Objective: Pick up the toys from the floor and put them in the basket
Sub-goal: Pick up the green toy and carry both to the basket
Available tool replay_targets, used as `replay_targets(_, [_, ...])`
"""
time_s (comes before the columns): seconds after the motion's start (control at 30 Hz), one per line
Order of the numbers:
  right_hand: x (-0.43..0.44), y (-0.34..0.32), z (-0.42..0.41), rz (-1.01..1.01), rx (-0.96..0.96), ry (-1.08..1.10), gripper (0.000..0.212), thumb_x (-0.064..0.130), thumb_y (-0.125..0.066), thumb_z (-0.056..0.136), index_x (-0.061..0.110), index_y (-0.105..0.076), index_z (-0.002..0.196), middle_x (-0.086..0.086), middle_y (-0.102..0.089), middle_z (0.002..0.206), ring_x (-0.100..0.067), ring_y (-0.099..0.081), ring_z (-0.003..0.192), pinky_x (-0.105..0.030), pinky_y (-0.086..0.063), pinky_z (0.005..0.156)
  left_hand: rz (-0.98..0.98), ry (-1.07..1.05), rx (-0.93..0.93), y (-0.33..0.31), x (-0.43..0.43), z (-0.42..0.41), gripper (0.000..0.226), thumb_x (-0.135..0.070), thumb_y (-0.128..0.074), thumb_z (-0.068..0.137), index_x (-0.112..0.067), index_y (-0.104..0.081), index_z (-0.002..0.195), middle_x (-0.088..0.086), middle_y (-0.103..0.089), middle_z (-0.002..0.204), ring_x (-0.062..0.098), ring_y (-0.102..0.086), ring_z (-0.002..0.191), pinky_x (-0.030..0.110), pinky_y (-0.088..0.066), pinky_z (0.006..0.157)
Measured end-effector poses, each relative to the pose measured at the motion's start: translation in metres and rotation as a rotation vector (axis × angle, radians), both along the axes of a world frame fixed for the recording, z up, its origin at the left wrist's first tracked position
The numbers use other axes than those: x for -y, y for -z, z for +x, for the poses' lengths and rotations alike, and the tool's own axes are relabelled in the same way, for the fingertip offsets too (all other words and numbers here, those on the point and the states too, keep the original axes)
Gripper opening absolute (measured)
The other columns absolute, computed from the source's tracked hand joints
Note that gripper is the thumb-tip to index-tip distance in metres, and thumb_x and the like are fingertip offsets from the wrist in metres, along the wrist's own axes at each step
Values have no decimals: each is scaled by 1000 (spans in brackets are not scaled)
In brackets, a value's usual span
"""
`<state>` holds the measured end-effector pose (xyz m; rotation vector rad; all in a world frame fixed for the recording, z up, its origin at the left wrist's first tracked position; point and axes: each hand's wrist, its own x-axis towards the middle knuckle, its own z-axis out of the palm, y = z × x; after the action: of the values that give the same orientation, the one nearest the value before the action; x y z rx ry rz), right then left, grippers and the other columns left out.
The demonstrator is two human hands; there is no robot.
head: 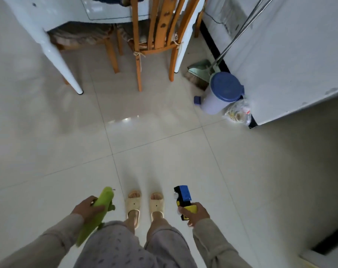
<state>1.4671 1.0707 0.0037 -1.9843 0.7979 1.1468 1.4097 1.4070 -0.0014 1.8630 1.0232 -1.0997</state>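
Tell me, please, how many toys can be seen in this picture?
2. A green toy is held in the left hand; a blue train is held in the right hand. Others may lie out of view.

You wear long beige fabric sleeves (54,238), grey patterned trousers (114,246) and cream open-toed foam slippers (133,206).

green toy (98,211) left — blue train (183,200) right
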Motion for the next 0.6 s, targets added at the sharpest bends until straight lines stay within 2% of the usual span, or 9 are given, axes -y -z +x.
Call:
replay_targets(0.07, [6,-7,-3,-4,-2,-87,32,29,-73,74,9,-66,98,3,-59,60,-8,-49,42,-16,-39,38,13,-64,-23,-2,-5,-22,55,-34,-63,85,-3,-52,128,22,-56,132,38,-54,117,38,-40,94])
replay_targets(0.13, [15,-10,-3,-14,1,-144,21,27,-72,75,12,-66,88,2,-60,61,-8,-48,40,-16,-39,39,24,-164,-16,-5,-2,-44,72,-44,-59,68,-1,-54,126,24,-57,130,39,-54,116,37,-39,90])
replay_targets(0.2, [28,-10,2,-27,-7,-195,16,26,-71,77,15,-62,83,-4,-62,68,-10,-48,43,-17,-40,40,43,-246,-17,-10,7,-64,81,-42,-54,54,-2,-55,125,23,-58,130,38,-54,116,37,-39,90])
replay_targets(0.27, [40,-6,12,-33,-26,-240,15,23,-70,77,10,-64,83,-5,-60,64,-10,-47,41,-19,-38,41,47,-313,-29,-13,19,-82,79,-46,-55,58,-4,-55,125,21,-58,130,37,-54,117,36,-39,93])
replay_targets(0.33, [46,0,24,-34,-41,-248,14,19,-70,75,6,-65,78,-2,-55,52,-9,-45,35,-20,-34,41,56,-363,-21,-15,35,-97,67,-48,-60,72,-6,-55,124,19,-59,130,35,-55,117,35,-40,94])
replay_targets(0.37, [45,3,31,-34,-44,-271,14,19,-71,74,5,-65,75,0,-54,48,-8,-44,32,-20,-33,40,62,-391,-11,-15,42,-103,66,-48,-60,73,-6,-55,124,19,-60,129,34,-56,117,34,-41,94])
replay_targets(0.43, [38,12,47,-15,-33,-356,15,19,-71,76,5,-67,75,3,-53,43,-6,-44,29,-19,-33,39,61,-455,10,-19,58,-115,74,-51,-54,59,-9,-57,121,18,-62,123,32,-57,114,33,-42,92])
replay_targets(0.53, [10,20,68,3,-11,-517,17,20,-74,74,5,-69,81,-1,-61,50,-10,-53,38,-20,-37,40,123,-665,35,-23,82,-140,73,-73,-40,53,-18,-58,98,11,-62,99,28,-56,93,33,-41,80])
replay_targets(0.6, [-20,22,78,26,0,-642,19,22,-76,73,8,-69,84,-4,-64,58,-14,-56,47,-21,-40,43,172,-858,34,-19,95,-156,79,-85,-29,60,-19,-58,93,7,-59,93,26,-54,89,32,-38,79])
